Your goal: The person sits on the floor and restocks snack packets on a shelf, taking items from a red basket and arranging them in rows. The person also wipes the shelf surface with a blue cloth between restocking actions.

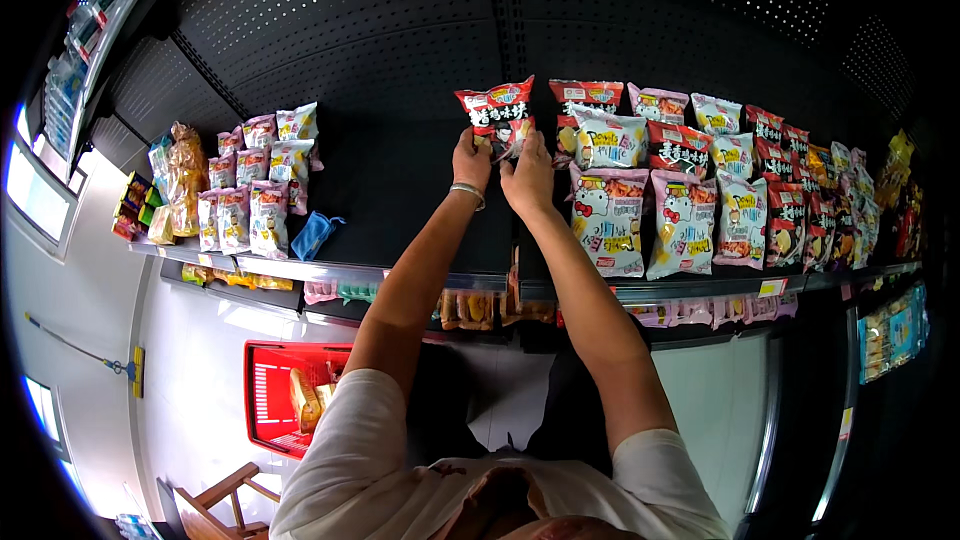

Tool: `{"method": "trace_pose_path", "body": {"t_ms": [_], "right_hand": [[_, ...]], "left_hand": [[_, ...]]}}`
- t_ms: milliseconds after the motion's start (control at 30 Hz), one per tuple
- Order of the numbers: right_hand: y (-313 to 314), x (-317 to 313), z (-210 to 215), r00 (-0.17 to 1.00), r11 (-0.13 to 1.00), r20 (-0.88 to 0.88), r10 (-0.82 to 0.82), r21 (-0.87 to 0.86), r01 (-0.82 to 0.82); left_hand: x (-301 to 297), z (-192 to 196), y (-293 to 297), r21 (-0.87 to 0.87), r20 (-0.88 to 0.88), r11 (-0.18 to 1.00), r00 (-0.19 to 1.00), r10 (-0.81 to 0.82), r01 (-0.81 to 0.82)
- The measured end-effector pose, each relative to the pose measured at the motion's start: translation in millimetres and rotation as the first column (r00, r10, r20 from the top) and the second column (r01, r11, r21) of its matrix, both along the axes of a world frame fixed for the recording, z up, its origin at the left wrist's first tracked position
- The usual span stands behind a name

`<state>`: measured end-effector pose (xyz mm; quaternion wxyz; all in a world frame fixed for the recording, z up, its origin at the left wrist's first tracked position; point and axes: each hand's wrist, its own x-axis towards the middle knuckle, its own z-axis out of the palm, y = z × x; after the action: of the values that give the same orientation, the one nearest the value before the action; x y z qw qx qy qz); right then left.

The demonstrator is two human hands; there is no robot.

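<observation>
Both my arms reach out over a black shelf. Between my hands a red and black snack bag stands upright toward the back of the shelf. My left hand grips its lower left side, and my right hand closes on its lower right side. Just right of my right hand, snack bags stand in rows: a pink and white bag in front, a white and yellow bag behind it, and another red bag at the back.
More pink and white bags stand in rows at left, beside a small blue pouch. Bottles line a shelf at far left. Below are packed lower shelves, a red basket holding packages, a wooden stool and a mop.
</observation>
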<state>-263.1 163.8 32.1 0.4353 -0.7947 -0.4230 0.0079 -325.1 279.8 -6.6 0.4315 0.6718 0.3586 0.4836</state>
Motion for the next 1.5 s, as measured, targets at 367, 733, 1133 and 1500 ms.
{"method": "trace_pose_path", "body": {"t_ms": [367,733,1133,1500], "right_hand": [[10,16,-17,0.985,0.986,-0.126,0.115,0.134,-0.098],[-10,-18,11,0.984,0.96,0.175,0.015,0.271,-0.063],[-68,-141,43,0.733,0.735,-0.084,0.675,0.167,-0.657],[-64,-250,32,0.433,0.558,-0.424,0.795,0.233,-0.797]], "left_hand": [[26,-34,27,0.124,-0.159,0.99,0.984,0.082,-0.062],[-134,70,-17,0.287,-0.38,0.937,0.922,-0.081,0.201],[-559,-147,-240,0.064,-0.432,0.695,0.608,0.667,-0.717],[-501,-246,-257,0.122,-0.889,0.923,0.372,0.265,-0.366]]}}
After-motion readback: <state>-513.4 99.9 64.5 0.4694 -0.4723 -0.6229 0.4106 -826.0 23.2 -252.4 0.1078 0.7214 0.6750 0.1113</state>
